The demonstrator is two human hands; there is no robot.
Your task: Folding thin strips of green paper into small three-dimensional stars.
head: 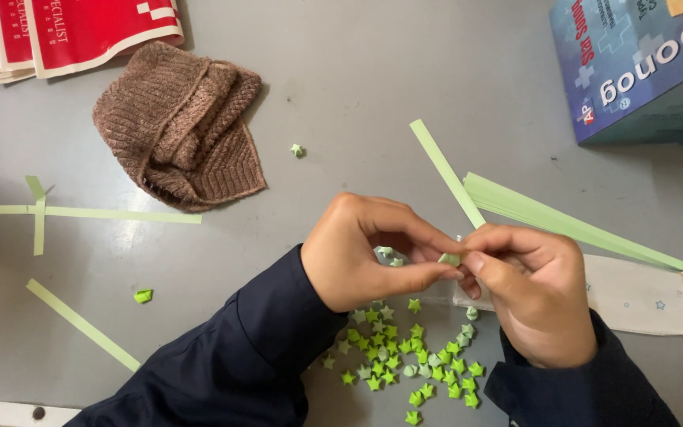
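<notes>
Grey tabletop (373, 103) fills the view, seen from above, with both dark-sleeved forearms coming in from the bottom edge. Nearest the viewer lies a heap of small folded green paper stars (405, 356), spread just under the wrists, close enough that a finished one could fall straight among them. Above the heap the two hands meet. The left hand (365, 253) is nearly closed, thumb and forefinger pressed on a tiny folded green piece (450, 258). The right hand (535, 289) is closed on the same piece from the other side, so the fold is steadied between four fingertips. A long green paper strip (444, 170) runs up and away from that pinch, seemingly the loose tail of the piece being folded.

Just behind the right hand, a pale packet (642, 296) holds a bundle of green strips (563, 221), fanned toward the fingers. To the left lie loose strips (92, 213), one folded scrap (143, 296) and a stray star (297, 149). Farther off sit a brown knitted hat (179, 126), red printed papers (73, 32) and a blue cardboard box (642, 63). Nothing crowds the hands.
</notes>
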